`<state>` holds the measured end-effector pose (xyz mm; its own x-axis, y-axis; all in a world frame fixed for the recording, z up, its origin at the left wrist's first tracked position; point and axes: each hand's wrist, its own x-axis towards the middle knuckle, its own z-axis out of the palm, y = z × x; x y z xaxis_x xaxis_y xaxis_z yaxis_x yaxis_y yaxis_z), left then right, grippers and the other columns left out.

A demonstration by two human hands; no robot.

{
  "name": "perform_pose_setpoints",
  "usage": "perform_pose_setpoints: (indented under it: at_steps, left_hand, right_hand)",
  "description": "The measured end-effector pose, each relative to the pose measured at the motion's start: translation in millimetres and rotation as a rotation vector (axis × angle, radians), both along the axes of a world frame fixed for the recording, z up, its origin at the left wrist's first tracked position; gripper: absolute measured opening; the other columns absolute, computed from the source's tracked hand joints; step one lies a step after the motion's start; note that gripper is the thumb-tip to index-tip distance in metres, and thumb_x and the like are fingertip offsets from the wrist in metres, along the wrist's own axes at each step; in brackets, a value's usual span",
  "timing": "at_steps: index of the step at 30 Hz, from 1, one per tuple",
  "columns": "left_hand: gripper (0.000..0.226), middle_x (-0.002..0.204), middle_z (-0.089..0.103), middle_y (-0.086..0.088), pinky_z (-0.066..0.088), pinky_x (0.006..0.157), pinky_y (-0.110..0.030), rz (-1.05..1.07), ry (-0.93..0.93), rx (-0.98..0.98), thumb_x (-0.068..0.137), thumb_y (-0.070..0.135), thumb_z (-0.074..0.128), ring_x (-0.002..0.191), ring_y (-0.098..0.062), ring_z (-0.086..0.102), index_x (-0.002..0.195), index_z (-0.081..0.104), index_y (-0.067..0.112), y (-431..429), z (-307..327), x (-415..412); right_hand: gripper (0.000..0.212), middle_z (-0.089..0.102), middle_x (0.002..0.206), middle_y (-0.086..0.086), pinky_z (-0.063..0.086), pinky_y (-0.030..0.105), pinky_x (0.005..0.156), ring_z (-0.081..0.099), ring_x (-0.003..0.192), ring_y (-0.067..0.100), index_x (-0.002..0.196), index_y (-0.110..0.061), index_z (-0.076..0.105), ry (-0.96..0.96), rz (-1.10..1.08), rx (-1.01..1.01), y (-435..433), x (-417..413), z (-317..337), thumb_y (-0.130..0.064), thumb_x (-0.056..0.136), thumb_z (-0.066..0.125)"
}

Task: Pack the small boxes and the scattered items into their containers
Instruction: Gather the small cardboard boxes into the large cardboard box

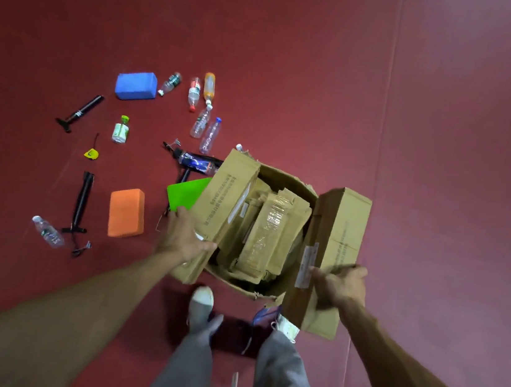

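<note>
View from your head, looking straight down at the red floor (298, 53). Centre of frame: the large carton (285, 177) stands open, with several packed boxes (272, 231) lying lengthwise inside it (one shows clear tape across its top). Your left hand (184, 239) has its grip clamped on the lower end of the left small box (227, 202), a long cardboard box that lies tilted over the carton's left rim. Your right hand (341, 285) has its grip closed round the edge of the right small box (336, 236), a like box held upright-long against the carton's right side. Left half of frame, scattered on the floor: a blue block (136, 85) at upper left; a cluster of clear bottles (200, 122) above the carton, one of them an orange-filled bottle (209, 86); a green-capped bottle (121, 130); two black pumps (79, 113); a small yellow item (91, 154); an orange block (126, 212); and a lone bottle (47, 232) at lower left. A green sheet (185, 195) lies partly under the left small box, just beside your left hand. Bottom centre: your shoe (202, 300) sits just below the carton.
</note>
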<state>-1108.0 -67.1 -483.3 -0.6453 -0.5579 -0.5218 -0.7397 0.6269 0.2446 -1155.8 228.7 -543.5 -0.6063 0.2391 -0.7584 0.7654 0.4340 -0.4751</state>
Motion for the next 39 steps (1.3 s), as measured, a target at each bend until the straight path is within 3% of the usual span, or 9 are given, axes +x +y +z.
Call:
perform_pose_setpoints:
  at_steps: [3,6,12,15,19,23,30,36,39]
  left_hand:
    - [0.088,0.130,0.046,-0.017,0.043,0.087,-0.041,-0.045,-0.050,0.056,0.062,0.039,0.085,0.119,-0.036,0.050,0.123,0.034,0.003,-17,-55,-39]
    - [0.086,0.128,0.050,-0.018,0.044,0.084,-0.041,-0.125,-0.088,0.059,0.062,0.041,0.085,0.115,-0.037,0.053,0.119,0.032,0.004,-39,-122,-70]
    - [0.086,0.119,0.060,-0.017,0.049,0.080,-0.042,-0.130,-0.148,0.036,0.060,0.045,0.085,0.107,-0.040,0.059,0.115,0.030,0.010,-69,-249,-96]
    - [0.082,0.120,0.059,-0.017,0.041,0.070,-0.036,-0.092,-0.126,0.003,0.063,0.042,0.084,0.106,-0.039,0.059,0.118,0.032,0.007,-74,-297,-101]
    - [0.067,0.132,0.046,-0.016,0.041,0.087,-0.040,-0.112,-0.034,0.071,0.077,0.019,0.075,0.119,-0.037,0.051,0.130,0.036,0.005,-74,-346,-102]
    - [0.061,0.140,0.033,-0.009,0.039,0.102,-0.039,-0.293,-0.118,0.234,0.083,0.016,0.065,0.126,-0.030,0.045,0.138,0.037,0.012,-67,-368,-94]
    - [0.067,0.143,0.040,-0.006,0.039,0.104,-0.039,-0.185,-0.072,0.311,0.084,0.030,0.066,0.127,-0.026,0.046,0.141,0.035,0.016,-54,-345,-103]
    - [0.075,0.141,0.036,0.000,0.036,0.104,-0.039,-0.573,0.027,0.110,0.081,0.051,0.063,0.124,-0.025,0.046,0.142,0.030,0.023,-6,-350,-103]
    - [0.072,0.131,0.044,-0.004,0.039,0.099,-0.034,-0.576,0.084,0.023,0.080,0.038,0.070,0.119,-0.021,0.050,0.136,0.031,0.020,7,-371,-102]
  right_hand:
    - [0.060,0.049,0.090,0.001,0.048,0.035,0.085,0.053,0.093,0.021,0.106,-0.008,0.032,0.013,-0.019,0.043,-23,-14,-39,-0.020,0.074,0.081]
    - [0.064,0.055,0.103,0.007,0.052,0.039,0.089,0.055,0.096,0.022,0.111,-0.006,0.040,-0.016,-0.090,0.093,-45,-21,-91,-0.025,0.069,0.084]
    - [0.097,0.058,0.114,0.009,0.056,0.048,0.086,0.060,0.106,0.027,0.116,-0.013,0.045,-0.070,-0.088,0.182,-70,-31,-213,-0.059,0.041,0.085]
    - [0.101,0.051,0.123,0.012,0.054,0.049,0.090,0.055,0.111,0.030,0.126,-0.011,0.035,-0.069,-0.080,0.226,-82,-42,-252,-0.051,0.050,0.087]
    - [0.092,0.039,0.133,0.017,0.042,0.045,0.104,0.045,0.123,0.033,0.136,-0.003,0.029,-0.005,-0.038,0.279,-92,-53,-289,-0.034,0.068,0.083]
    - [0.078,0.044,0.134,0.017,0.043,0.045,0.103,0.048,0.121,0.034,0.136,-0.008,0.031,-0.027,0.069,0.221,-93,-56,-308,-0.027,0.075,0.077]
    - [0.060,0.060,0.119,0.013,0.048,0.046,0.097,0.057,0.110,0.031,0.119,-0.011,0.043,-0.020,-0.040,0.240,-90,-65,-304,-0.016,0.072,0.079]
    - [0.070,0.047,0.132,0.013,0.041,0.044,0.105,0.048,0.121,0.033,0.134,-0.009,0.036,0.046,0.033,0.267,-110,-61,-322,-0.020,0.077,0.075]
    - [0.062,0.043,0.135,0.010,0.042,0.041,0.102,0.049,0.121,0.030,0.137,-0.014,0.035,0.078,0.112,0.235,-110,-55,-327,-0.018,0.084,0.067]
